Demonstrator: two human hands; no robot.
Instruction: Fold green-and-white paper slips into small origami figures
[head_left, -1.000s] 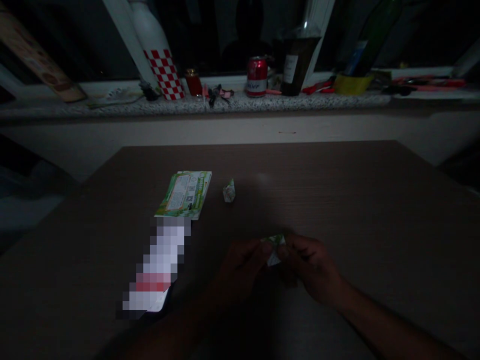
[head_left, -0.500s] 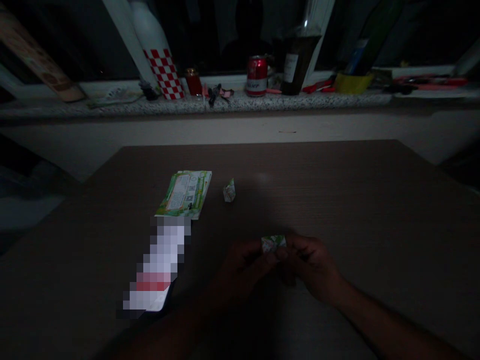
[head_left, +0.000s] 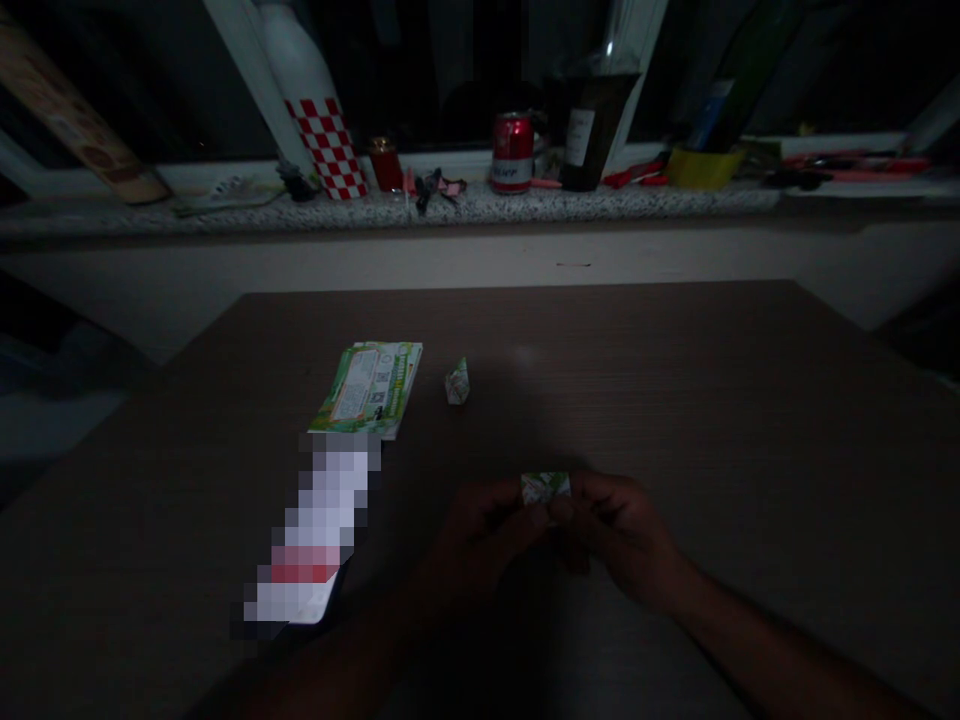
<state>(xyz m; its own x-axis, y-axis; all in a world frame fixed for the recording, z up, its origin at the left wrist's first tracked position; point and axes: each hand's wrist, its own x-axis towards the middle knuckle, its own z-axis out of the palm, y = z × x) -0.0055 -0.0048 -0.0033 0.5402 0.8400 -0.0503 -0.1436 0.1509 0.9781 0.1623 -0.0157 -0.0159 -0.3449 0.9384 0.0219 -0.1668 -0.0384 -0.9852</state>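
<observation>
A small folded piece of printed paper (head_left: 546, 486), white and green, is pinched between both hands above the table's near half. My left hand (head_left: 487, 530) grips its left side, thumb on the near face. On the right side, my right hand (head_left: 622, 525) holds it with thumb and fingers closed; the paper's lower part is hidden behind the thumbs. Farther off and a little left, a small folded paper piece (head_left: 457, 383) with a pointed tip stands on the table, in similar colours. No hand touches it.
Left of my hands lies a lit phone (head_left: 322, 530), its screen blurred out. Just beyond it is a stack of green printed leaflets (head_left: 367, 388). Along the stone windowsill (head_left: 465, 208) stand a checkered bottle (head_left: 328, 140), a red can (head_left: 513, 150) and a dark bottle (head_left: 585, 130).
Both hands stay almost in place, still holding the folded paper. The picture has shifted very slightly; nothing on the table has moved.
</observation>
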